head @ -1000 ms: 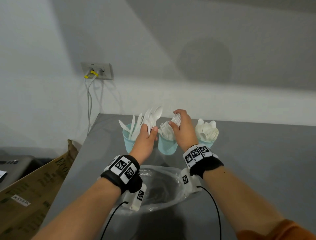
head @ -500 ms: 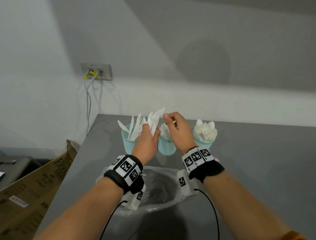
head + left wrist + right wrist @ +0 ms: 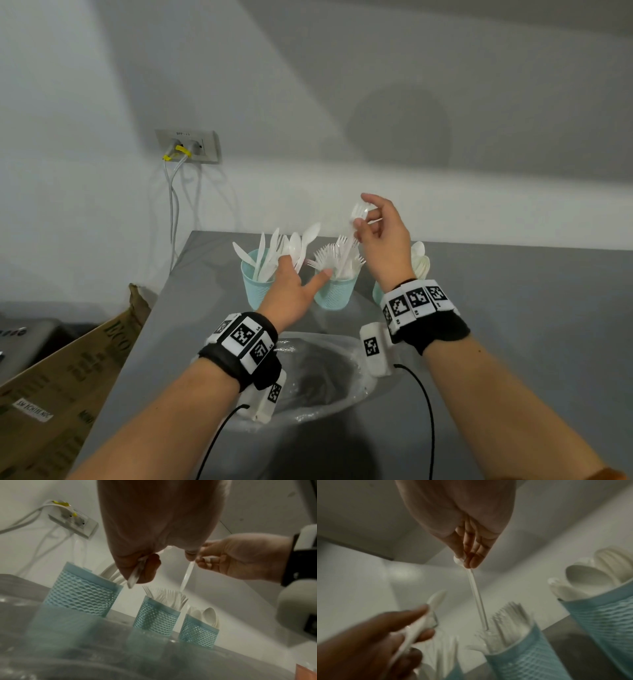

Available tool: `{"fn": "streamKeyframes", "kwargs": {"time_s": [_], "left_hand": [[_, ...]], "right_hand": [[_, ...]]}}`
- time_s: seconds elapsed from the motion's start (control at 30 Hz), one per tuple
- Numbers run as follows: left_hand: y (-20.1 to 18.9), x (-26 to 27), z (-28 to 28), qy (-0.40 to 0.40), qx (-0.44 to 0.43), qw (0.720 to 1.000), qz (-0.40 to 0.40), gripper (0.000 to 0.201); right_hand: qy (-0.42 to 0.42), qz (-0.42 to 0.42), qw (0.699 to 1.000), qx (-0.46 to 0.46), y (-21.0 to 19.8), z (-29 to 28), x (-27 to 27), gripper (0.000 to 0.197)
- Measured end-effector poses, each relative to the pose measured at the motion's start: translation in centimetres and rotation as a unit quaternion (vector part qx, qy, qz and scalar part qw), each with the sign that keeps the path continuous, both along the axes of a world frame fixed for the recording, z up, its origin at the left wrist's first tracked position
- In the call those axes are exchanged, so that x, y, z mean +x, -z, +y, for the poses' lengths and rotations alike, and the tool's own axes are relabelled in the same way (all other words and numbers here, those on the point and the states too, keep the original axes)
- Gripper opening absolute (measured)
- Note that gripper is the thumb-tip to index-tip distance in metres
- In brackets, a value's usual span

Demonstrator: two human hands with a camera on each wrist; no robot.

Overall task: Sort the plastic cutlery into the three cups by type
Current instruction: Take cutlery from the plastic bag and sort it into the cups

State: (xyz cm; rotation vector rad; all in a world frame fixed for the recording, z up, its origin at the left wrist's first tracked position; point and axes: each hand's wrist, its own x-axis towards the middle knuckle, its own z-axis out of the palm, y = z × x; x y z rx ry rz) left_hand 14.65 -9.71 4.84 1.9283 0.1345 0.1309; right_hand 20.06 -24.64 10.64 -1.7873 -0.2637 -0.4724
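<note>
The fork [image 3: 356, 229] is hanging handle-down over the middle cup [image 3: 334, 291], its tip just reaching the forks crowded there, while the right hand [image 3: 385, 236] is pinching its pronged end between thumb and fingertips. Because that cup is packing full, the handle is likely catching on the prongs below and skidding out or tipping the cup. The left hand [image 3: 291, 294] is gripping spoons [image 3: 303, 241] beside the left cup [image 3: 257, 286], thumb sticking out, and risking a bump.

You see three pale blue cups in a row: the left cup [image 3: 257, 287] holds knives, the middle cup [image 3: 334, 293] forks, the right cup [image 3: 197, 635] spoons. One white fork [image 3: 352, 236] hangs handle-down above the middle cup; two spoons [image 3: 303, 245] stand upright beside the left cup.
</note>
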Motion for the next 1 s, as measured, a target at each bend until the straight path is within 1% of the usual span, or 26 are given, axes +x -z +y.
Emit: {"fn": "streamKeyframes", "kwargs": {"time_s": [0.07,0.13,0.2,0.23,0.33,0.43,0.47,0.5,0.57,0.6,0.63,0.67,0.7,0.73,0.77,0.83,0.9,0.93,0.97,1.0], "left_hand": [[-0.1,-0.1,0.2,-0.011,-0.008,1.000,-0.019,0.039],[-0.2,-0.2,0.3,-0.018,-0.018,0.999,-0.036,0.024],[-0.4,-0.3,0.4,-0.019,-0.043,0.998,-0.041,0.023],[-0.5,-0.4,0.4,-0.019,-0.051,0.998,-0.043,0.025],[-0.4,-0.2,0.3,-0.014,-0.055,0.997,-0.048,0.025],[-0.2,0.0,0.0,0.006,-0.029,0.997,-0.068,0.019],[-0.1,0.1,-0.2,0.013,-0.012,0.997,-0.078,0.020],[-0.1,0.1,-0.5,0.020,0.005,0.996,-0.087,0.021],[-0.1,0.5,-1.1,0.040,0.026,0.994,-0.096,0.025],[0.1,0.9,-1.5,0.057,0.038,0.992,-0.102,0.026],[0.2,1.3,-2.1,0.078,0.050,0.989,-0.111,0.027],[0.1,1.7,-2.9,0.101,0.052,0.986,-0.119,0.027],[-0.1,1.9,-3.8,0.126,0.042,0.982,-0.131,0.029],[-0.3,2.1,-4.8,0.147,0.029,0.978,-0.145,0.034],[-0.5,2.3,-5.9,0.165,0.017,0.973,-0.157,0.037],[-0.7,2.8,-7.6,0.176,0.021,0.975,-0.136,0.033],[-0.4,3.6,-9.0,0.176,0.052,0.980,-0.075,0.022],[-0.2,4.1,-9.5,0.175,0.075,0.980,-0.058,0.019],[0.0,4.4,-10.1,0.180,0.115,0.975,-0.055,0.018],[0.0,4.7,-10.5,0.185,0.181,0.964,-0.057,0.019]], "right_hand": [[0.021,0.008,1.000,-0.014,0.9,-0.7,0.4,0.029],[0.028,0.029,0.998,-0.040,2.2,-1.0,0.5,0.037],[0.026,0.051,0.996,-0.072,3.5,-1.1,0.5,0.044],[0.027,0.061,0.994,-0.089,4.0,-1.1,0.4,0.043],[0.031,0.092,0.982,-0.162,5.4,-1.2,0.4,0.028],[0.026,0.081,0.963,-0.254,6.5,-1.5,0.4,0.016],[0.033,0.070,0.959,-0.272,6.5,-1.6,0.3,0.016],[0.038,0.060,0.958,-0.278,6.3,-1.7,0.1,0.022],[0.019,0.053,0.971,-0.232,5.3,-1.7,-0.6,0.037],[-0.004,0.046,0.979,-0.198,4.7,-1.8,-1.0,0.040],[-0.029,0.037,0.984,-0.172,4.2,-1.8,-1.4,0.037],[-0.049,0.032,0.986,-0.156,3.7,-1.9,-1.7,0.030],[-0.066,0.035,0.987,-0.144,3.4,-2.0,-1.8,0.021],[-0.075,0.039,0.987,-0.137,3.2,-2.1,-1.8,0.019],[-0.075,0.043,0.987,-0.135,3.1,-2.4,-1.7,0.017],[-0.049,0.055,0.987,-0.145,3.3,-3.4,-1.1,0.011],[-0.026,0.088,0.986,-0.140,3.6,-4.7,-0.3,0.016],[-0.021,0.110,0.985,-0.133,3.7,-5.5,0.2,0.019],[-0.016,0.129,0.982,-0.134,3.7,-6.3,0.5,0.020],[-0.009,0.139,0.980,-0.140,3.8,-7.0,0.9,0.020]]}}
